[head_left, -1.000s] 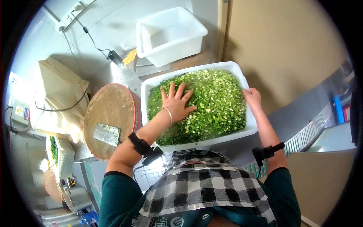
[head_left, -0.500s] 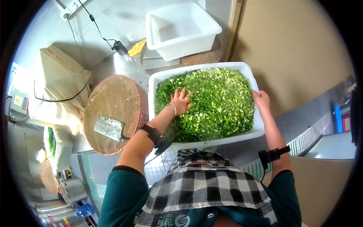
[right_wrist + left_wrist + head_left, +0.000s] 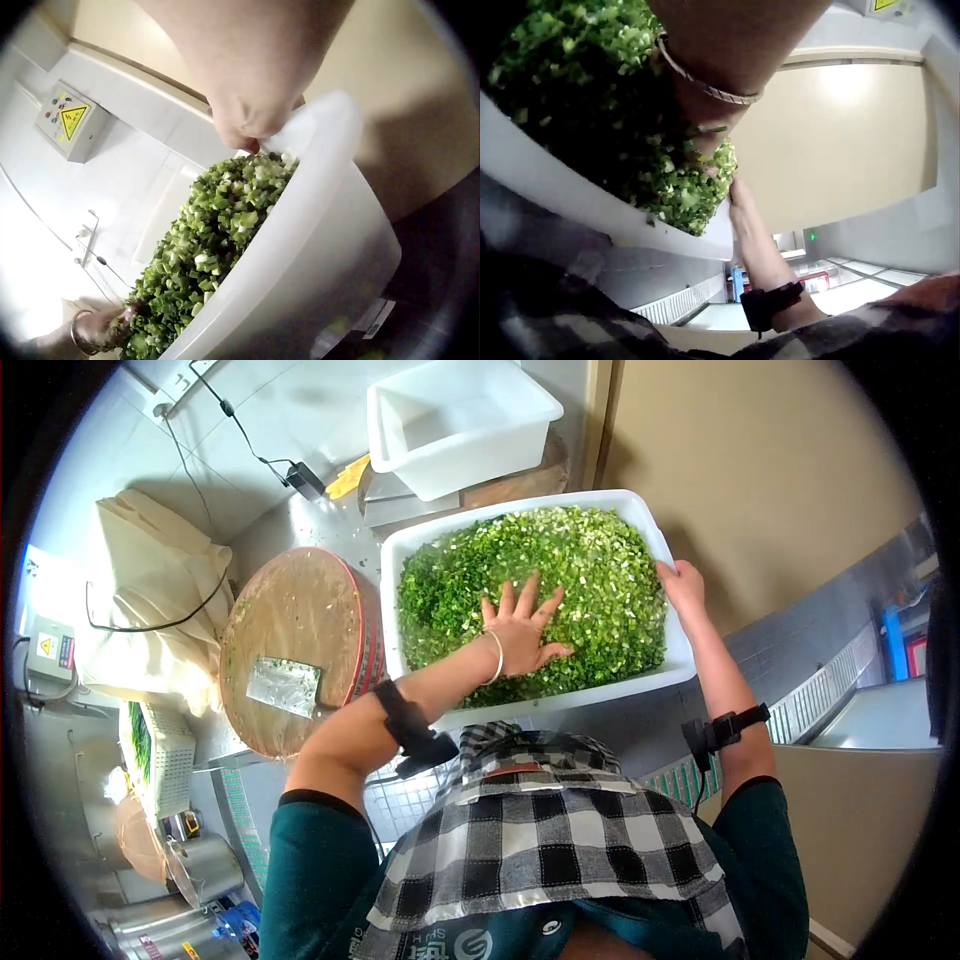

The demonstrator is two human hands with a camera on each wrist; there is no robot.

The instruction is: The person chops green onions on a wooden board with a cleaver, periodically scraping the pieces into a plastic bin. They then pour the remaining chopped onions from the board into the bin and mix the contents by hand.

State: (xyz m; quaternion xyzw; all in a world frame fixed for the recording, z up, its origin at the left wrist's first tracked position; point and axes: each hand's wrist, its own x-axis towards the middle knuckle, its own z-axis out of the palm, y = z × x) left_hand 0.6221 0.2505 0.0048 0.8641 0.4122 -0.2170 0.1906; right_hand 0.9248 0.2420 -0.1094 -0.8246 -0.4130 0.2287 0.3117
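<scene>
A big white plastic tub (image 3: 585, 698) is heaped with chopped green onions (image 3: 610, 595), paler toward the far right. My left hand (image 3: 518, 644) lies palm down on the heap near the middle, its fingers spread and touching the pieces. At the tub's right side, my right hand (image 3: 683, 586) grips the rim. In the right wrist view that hand (image 3: 255, 112) curls over the tub's edge (image 3: 322, 142), next to the onions (image 3: 225, 217). The left wrist view shows the bracelet above the heap; the left fingers are mostly hidden there.
Left of the tub stands a round chopping block (image 3: 290, 600) with a cleaver (image 3: 285, 686) on it. An empty white tub (image 3: 470, 435) sits behind on another round board (image 3: 520, 482). A cream cloth (image 3: 150, 600) covers something at the far left. A tan panel (image 3: 760, 480) rises at right.
My left hand has moved rightward over the chopped green onions, from the left part of the heap to its middle. My right hand keeps its grip on the rim.
</scene>
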